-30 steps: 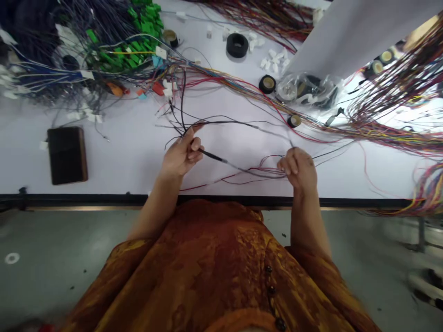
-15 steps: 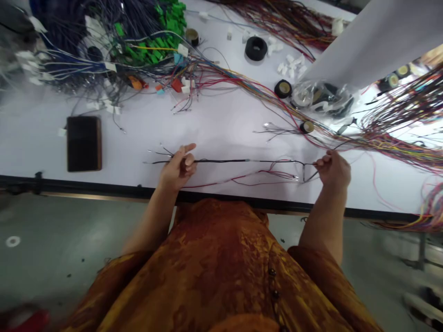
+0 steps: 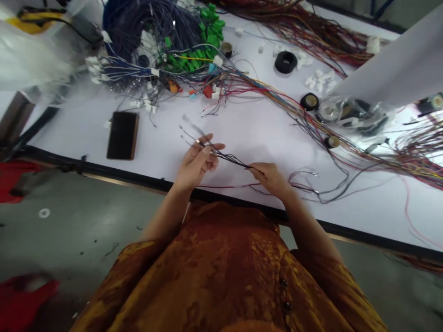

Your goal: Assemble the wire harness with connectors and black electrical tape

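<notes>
A bundle of thin black wires (image 3: 233,160) stretches between my two hands above the white table. My left hand (image 3: 198,161) pinches it near the terminal-tipped ends, which fan out past the fingers to the upper left. Closed round the same bundle further right is my right hand (image 3: 269,177). Red wires (image 3: 224,186) lie on the table below, passing under the right hand. To the right of that wrist, dark wires with metal terminals (image 3: 315,191) rest on the table, and a grey-black length curves away toward the long harness.
A phone (image 3: 122,135) lies at left. Behind are blue wires with green connectors (image 3: 211,25), a multicoloured harness (image 3: 277,94), a black tape roll (image 3: 285,62), smaller rolls (image 3: 309,101), white connectors (image 3: 320,80) and a plastic bag (image 3: 360,115). A white post (image 3: 391,60) stands at right.
My right hand has moved left, much closer to my left hand, and now grips the black wires mid-length. The wire ends at my left hand have risen and spread. The view has shifted and tilted.
</notes>
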`<state>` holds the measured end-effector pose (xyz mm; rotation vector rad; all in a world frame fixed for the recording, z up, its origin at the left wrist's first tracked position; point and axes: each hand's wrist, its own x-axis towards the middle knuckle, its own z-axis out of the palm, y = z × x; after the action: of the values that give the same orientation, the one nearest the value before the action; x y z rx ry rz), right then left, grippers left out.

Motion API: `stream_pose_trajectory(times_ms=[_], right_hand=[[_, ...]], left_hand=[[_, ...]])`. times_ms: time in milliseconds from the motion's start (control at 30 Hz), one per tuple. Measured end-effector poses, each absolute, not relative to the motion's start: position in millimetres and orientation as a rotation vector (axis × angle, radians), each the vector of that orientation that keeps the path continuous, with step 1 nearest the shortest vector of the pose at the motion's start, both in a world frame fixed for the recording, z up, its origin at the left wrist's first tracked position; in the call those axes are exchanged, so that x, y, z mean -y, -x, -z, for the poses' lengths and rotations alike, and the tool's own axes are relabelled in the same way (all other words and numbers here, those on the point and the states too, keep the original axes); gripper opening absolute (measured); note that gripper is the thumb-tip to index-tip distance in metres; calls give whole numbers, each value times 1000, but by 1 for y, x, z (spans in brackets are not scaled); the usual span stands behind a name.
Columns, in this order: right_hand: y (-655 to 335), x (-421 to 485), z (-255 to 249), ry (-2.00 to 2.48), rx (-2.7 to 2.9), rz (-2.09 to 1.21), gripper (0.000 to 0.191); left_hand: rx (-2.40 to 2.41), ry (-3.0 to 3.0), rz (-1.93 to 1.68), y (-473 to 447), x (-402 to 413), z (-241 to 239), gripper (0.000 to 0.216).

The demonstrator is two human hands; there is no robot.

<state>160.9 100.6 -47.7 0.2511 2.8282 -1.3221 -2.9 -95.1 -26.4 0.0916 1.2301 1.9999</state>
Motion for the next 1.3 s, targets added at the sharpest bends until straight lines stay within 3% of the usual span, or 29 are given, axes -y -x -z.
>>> stream_pose_trajectory(times_ms=[167,400,600,700,800,933,1100,1300], right_hand=[[-165,-105,56,-262,-2838,1394,28],[-173,-102,58,-339,-2821,1343,30],[-176,-104,60,-452,-2822,1404,28],[-177,-106,63,-698,-2689,1610,24],[-177,-106,63,-956,-2243,2132,33],[-170,-104,63,-1231,-1927,2691,45],[-164,-104,61,-1456,-1869,2772,53],[-171,-115,36,-1149,-1568,2762,61]], left_hand=[[-1414,13,-2159,28,124,27,41],[-1463,-361,-1976,51,132,21,37],[-1792,-500,-1926,41,128,6,18],[-2126,-741,-1946,33,131,4,14],[-2297,-878,-1985,23,137,13,11],[-2111,-542,-2058,7,143,36,23],[-1847,-175,-2131,-9,144,46,22],[-1578,-59,-2159,-4,141,47,25]])
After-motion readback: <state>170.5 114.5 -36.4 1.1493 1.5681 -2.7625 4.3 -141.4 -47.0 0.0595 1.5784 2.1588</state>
